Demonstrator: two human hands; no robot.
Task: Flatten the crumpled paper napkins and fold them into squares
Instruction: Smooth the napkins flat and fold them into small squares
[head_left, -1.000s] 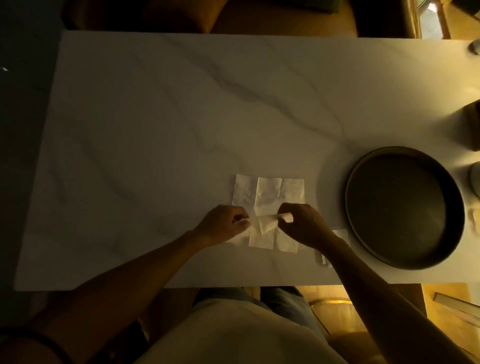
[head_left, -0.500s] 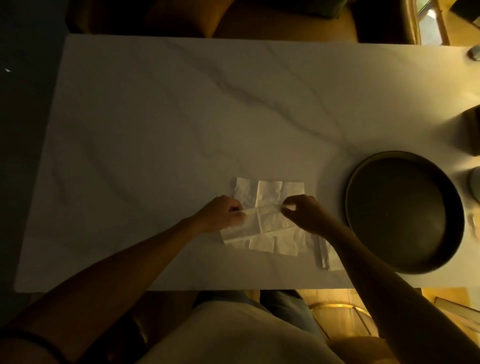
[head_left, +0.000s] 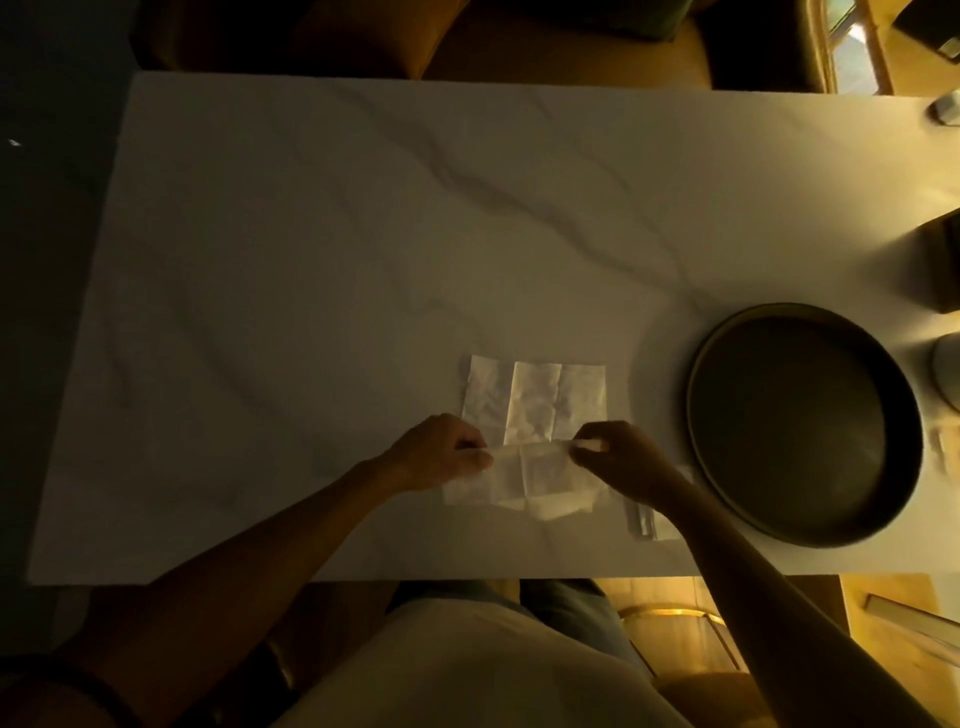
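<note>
A white creased paper napkin (head_left: 535, 402) lies spread on the marble table (head_left: 311, 260), near its front edge. The napkin's near part is lifted and doubled back over itself as a flap. My left hand (head_left: 441, 452) pinches the flap's left end. My right hand (head_left: 623, 460) pinches its right end. Both hands hold the flap stretched between them, low over the napkin. Under my right forearm lies a small stack of folded napkins (head_left: 649, 522), partly hidden.
A large round dark tray (head_left: 727, 364) sits to the right of the napkin. Dark and pale objects stand at the table's right edge (head_left: 945, 270). A small grey object (head_left: 945, 111) lies at the far right corner. Chairs stand beyond the far edge.
The near edge of the napkin, first bunched between my fingers, has been drawn out into a wide flap as my hands moved apart. My right hand shifted right.
</note>
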